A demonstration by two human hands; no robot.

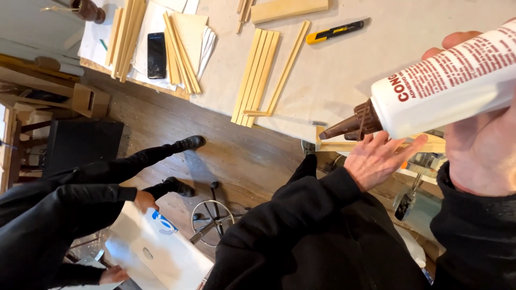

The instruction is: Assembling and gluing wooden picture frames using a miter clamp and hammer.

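Note:
My right hand (pixel 481 150) grips a white glue bottle (pixel 446 86) with a brown ribbed nozzle (pixel 352 124), held on its side with the tip pointing left and slightly down. Just below the nozzle, my left hand (pixel 376 158) rests with fingers spread on a light wooden strip (pixel 336 145) at the near edge of the table. Both arms are in black sleeves. A bundle of thin wooden strips (pixel 257 75) lies on the pale table cover (pixel 344 75) beyond my hands.
A yellow and black utility knife (pixel 336 32), more wooden strips (pixel 180 51) and a black phone (pixel 156 55) lie on the table. At the left, another person in black (pixel 64 198) holds a white bag (pixel 156 252). A metal stool base (pixel 212 220) stands on the wooden floor.

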